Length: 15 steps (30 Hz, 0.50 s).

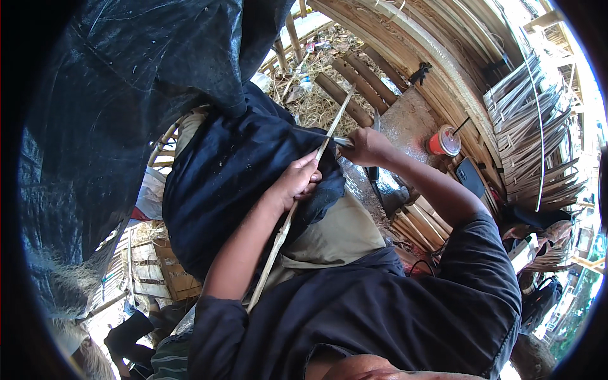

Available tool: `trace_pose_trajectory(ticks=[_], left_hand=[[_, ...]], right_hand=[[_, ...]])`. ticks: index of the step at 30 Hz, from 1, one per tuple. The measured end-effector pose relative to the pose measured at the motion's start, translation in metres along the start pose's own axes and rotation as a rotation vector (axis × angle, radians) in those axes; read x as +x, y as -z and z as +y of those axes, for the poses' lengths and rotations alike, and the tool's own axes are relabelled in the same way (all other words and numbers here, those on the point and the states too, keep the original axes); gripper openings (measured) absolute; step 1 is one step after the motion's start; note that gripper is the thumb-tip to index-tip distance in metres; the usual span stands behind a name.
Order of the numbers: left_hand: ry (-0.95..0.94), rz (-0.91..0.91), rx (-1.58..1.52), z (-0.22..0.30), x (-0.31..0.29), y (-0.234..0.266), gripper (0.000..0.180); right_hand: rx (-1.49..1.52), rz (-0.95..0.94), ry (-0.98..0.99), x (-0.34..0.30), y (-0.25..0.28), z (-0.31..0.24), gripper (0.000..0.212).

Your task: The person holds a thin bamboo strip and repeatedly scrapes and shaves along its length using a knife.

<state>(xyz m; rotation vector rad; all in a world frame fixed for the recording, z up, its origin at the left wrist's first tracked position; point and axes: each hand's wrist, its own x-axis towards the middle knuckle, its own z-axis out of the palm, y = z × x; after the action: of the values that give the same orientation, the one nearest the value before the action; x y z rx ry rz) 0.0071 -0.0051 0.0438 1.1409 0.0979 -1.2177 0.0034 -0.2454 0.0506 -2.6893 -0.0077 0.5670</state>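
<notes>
Dark tarp (126, 126) hangs on my L side. Black cloth (234, 171) covers my lap. Stick (279, 239) runs diag. over it, near end by my L arm, far end up twd. slats (375, 79). My L hand (297, 178) wraps stick approx. midway; R hand (369, 147) grips knife (342, 142), blade crossing stick. Red cup (445, 142) & phone (469, 176) to my R.

Pale stick (283, 231): middle stretch hidden inside left grip (296, 180). Knife (342, 142), across stick: handle under right grip (368, 147). Dark tarp (126, 120), left of stick: cut off at edge. Litter (306, 80), beyond stick's far tip: too small to identify.
</notes>
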Motion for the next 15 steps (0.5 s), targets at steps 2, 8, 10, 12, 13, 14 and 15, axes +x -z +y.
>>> trace_pose_trajectory(ticks=[2, 8, 10, 12, 13, 14, 15], left_hand=[[0.022, 0.035, -0.010, -0.001, 0.004, 0.001, 0.049], [-0.011, 0.133, 0.073, -0.004, 0.006, -0.008, 0.046], [-0.059, 0.151, 0.080, -0.013, 0.010, -0.007, 0.045], [-0.108, 0.167, 0.089, -0.018, 0.012, -0.007, 0.044], [-0.134, 0.167, 0.088, -0.019, 0.013, -0.008, 0.044], [-0.159, 0.167, 0.088, -0.019, 0.014, -0.009, 0.043], [-0.160, 0.170, 0.083, -0.022, 0.015, -0.008, 0.043]], right_hand=[[-0.025, -0.002, 0.011, -0.002, -0.001, -0.002, 0.033], [-0.177, 0.025, 0.035, 0.005, -0.009, 0.011, 0.020], [-0.240, -0.030, 0.026, 0.010, -0.005, 0.009, 0.021], [-0.265, -0.019, -0.035, 0.015, -0.007, 0.016, 0.022], [-0.287, -0.005, -0.097, 0.019, -0.006, 0.021, 0.022], [-0.336, -0.051, -0.218, 0.027, -0.001, 0.027, 0.024], [-0.343, -0.039, -0.222, 0.032, 0.008, 0.032, 0.022]])
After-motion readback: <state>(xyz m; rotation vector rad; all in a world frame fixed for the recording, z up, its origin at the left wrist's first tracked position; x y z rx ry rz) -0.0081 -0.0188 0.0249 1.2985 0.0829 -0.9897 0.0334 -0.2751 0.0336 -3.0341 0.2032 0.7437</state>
